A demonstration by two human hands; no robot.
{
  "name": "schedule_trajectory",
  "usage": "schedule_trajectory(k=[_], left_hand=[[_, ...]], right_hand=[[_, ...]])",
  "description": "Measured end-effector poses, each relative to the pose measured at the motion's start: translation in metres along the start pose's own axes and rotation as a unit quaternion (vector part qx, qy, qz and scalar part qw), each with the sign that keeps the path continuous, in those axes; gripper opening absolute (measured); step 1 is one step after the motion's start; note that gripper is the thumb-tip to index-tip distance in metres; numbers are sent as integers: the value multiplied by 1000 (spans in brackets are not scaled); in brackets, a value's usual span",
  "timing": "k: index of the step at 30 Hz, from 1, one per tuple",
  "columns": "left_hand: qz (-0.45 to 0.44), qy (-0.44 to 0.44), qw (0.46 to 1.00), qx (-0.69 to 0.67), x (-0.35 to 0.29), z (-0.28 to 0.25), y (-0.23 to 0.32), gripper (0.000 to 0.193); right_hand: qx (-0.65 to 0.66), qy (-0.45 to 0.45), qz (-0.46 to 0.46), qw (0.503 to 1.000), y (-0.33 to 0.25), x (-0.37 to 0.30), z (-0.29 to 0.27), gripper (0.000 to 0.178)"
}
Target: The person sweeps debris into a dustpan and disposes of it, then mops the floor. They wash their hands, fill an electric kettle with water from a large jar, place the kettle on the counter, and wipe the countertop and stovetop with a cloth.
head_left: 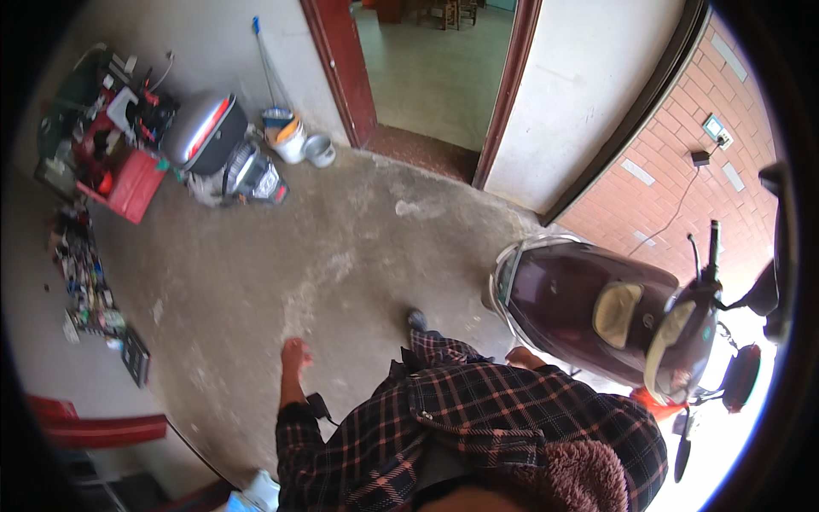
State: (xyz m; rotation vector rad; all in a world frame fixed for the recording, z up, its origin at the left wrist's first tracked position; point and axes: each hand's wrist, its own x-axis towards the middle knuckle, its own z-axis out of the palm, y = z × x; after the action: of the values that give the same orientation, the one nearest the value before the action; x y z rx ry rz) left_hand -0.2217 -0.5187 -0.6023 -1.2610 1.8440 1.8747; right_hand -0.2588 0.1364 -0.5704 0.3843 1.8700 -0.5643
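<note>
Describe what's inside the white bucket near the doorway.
An orange item shows at the mouth of the white bucket; anything deeper is covered by it and the bucket's wall.

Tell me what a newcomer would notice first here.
Probably the big maroon scooter, parked at the right beside the brick wall. Next, the eye would likely go to the dark red doorframe around the open doorway at the top, then to the bright red box amid clutter at upper left.
</note>
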Motion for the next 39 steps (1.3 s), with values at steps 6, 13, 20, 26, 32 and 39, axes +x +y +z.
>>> schedule_trajectory(k=[6,13,20,26,32,39], left_hand=[[-134,2,991,-2,30,-55,-10,32],[210,-88,785,577,123,-104,-6,22],[60,-250,889,379,342,-25,180,13],[41,-169,973,153,478,149,402,11],[121,-305,924,197,512,273,556,15],[27,-272,924,268,471,223,574,19]], right_hand=[[-442,72,-197,872,-137,124,-85,13],[-141,165,-206,954,-272,221,-172,17],[44,53,-11,998,-290,208,-204,20],[485,231,14,843,-289,135,-188,21],[386,200,121,892,-311,139,-167,26],[-42,262,-54,963,-316,181,-178,17]])
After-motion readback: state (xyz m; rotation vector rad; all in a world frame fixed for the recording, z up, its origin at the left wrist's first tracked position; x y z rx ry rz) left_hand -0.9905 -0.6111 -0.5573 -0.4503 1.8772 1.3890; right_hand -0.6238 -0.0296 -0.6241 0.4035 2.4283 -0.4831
